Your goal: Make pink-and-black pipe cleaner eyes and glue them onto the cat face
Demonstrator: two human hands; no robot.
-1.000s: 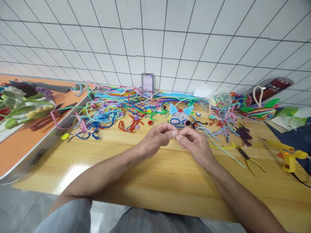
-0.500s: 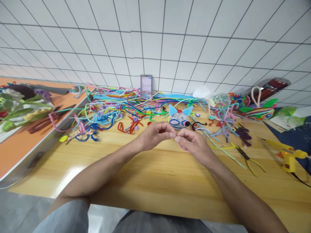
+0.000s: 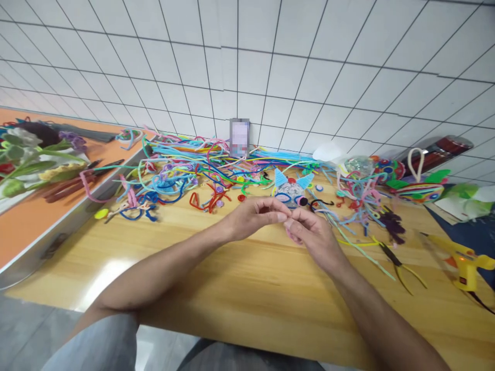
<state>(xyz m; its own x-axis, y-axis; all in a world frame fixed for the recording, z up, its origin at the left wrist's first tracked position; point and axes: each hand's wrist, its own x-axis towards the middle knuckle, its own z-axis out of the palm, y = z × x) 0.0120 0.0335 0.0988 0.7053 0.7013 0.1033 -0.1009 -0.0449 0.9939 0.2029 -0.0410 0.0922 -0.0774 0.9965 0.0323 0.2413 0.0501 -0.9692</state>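
My left hand (image 3: pixel 257 217) and my right hand (image 3: pixel 311 232) meet fingertip to fingertip above the wooden table (image 3: pixel 216 273). Both are closed in a pinch, and whatever lies between the fingertips is too small to make out. A bit of pink shows under my right fingers. Just behind the hands sits a silvery round craft figure (image 3: pixel 286 189) with light blue pointed ears, blue-rimmed eyes and a black nose. A black curled pipe cleaner (image 3: pixel 322 202) lies to its right.
Tangled pipe cleaners (image 3: pixel 166 180) line the back by a propped phone (image 3: pixel 240 138). Pliers (image 3: pixel 398 263) and a yellow glue gun (image 3: pixel 466 263) lie right, near a striped craft piece (image 3: pixel 419 190). At left, an orange surface (image 3: pixel 23 226) bears crochet flowers (image 3: pixel 23 154).
The view has shifted slightly, so most things appear a little further right. Both hands remain pinched together at the fingertips, with little change in pose.
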